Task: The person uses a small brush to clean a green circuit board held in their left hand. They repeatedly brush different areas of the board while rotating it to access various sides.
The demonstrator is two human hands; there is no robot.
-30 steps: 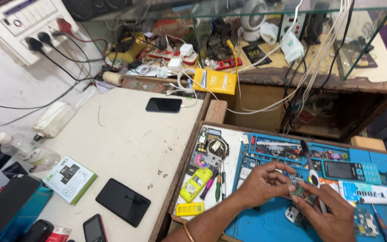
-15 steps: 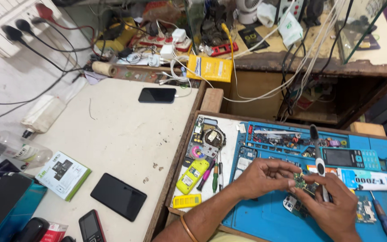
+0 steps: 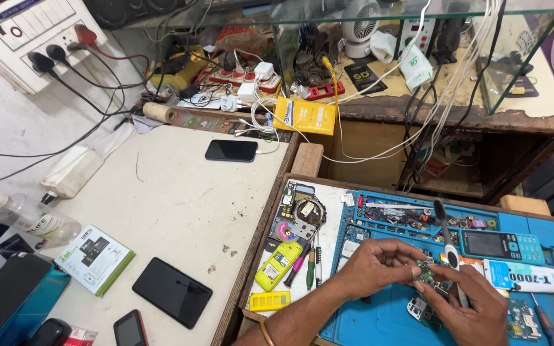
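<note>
Green and small, the circuit board is pinched between the fingertips of the left hand and the right hand, above the blue silicone work mat. The right hand also holds a black-handled tool. If the pinch loosens, the board could fall among the loose parts.

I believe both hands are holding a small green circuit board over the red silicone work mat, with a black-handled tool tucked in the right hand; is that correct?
Not quite: the head view shows the silicone work mat is blue, not red. The left hand and right hand do hold the small green circuit board over it, with the black-handled tool in the right hand.
</note>
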